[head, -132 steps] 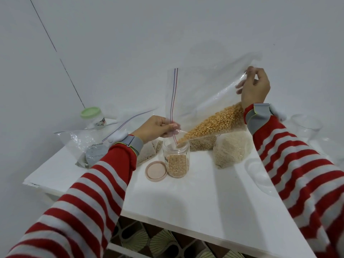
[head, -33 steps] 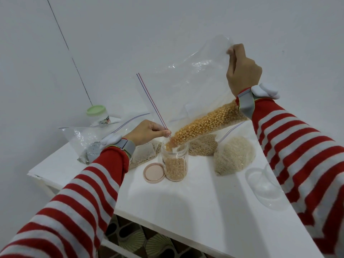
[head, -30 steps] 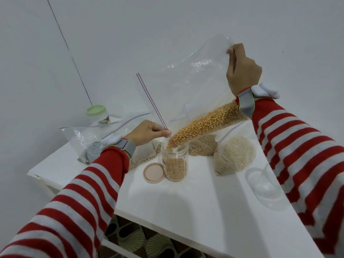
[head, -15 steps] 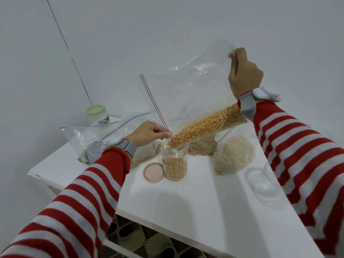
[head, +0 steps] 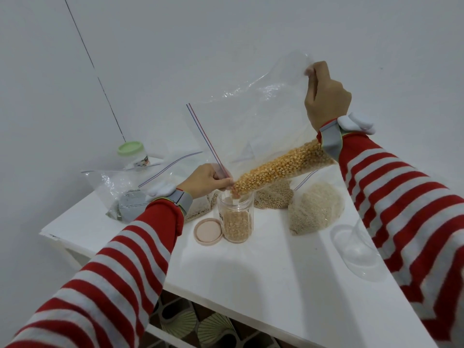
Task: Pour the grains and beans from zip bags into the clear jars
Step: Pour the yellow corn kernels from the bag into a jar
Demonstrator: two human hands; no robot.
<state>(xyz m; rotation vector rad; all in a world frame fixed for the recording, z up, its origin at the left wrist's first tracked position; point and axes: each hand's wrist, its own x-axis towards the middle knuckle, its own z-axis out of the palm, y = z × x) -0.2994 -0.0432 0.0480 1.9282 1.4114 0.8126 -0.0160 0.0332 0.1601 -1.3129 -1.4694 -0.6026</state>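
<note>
One white tabletop (head: 263, 285) is carrying everything. Above its left half you are holding a big zip bag (head: 251, 121) at a slant, one corner raised high on the right and the red-and-blue zip edge pointing down to the left. Yellow corn kernels (head: 281, 164) are lying in a long band along the bag's lower fold, and the lowest ones are reaching into the mouth of the clear jar (head: 236, 219).

A crumpled bag (head: 120, 192) is lying near the tabletop's left corner. A bag of pale grain (head: 316, 212) is slumping toward the far edge, under your right forearm. An empty clear container (head: 356, 249) is sitting at the right edge, partly hidden by your striped sleeve. A bag of beige beans (head: 275, 197) is resting between the pale grain and the jar, behind both.

Your right hand (head: 326, 101) is lifting the bag's top corner, its fingers curled and pinching the plastic. Your left hand (head: 206, 182) is sitting just beside the jar's rim, its fingers pressed together and pinching the zip edge at the bag's low corner.

The clear jar is standing upright between the near and far edges, more than half full of kernels. A green-lidded jar (head: 131, 154) is standing at the far left corner. A peach lid (head: 208, 232) is lying flat just left of the clear jar.
</note>
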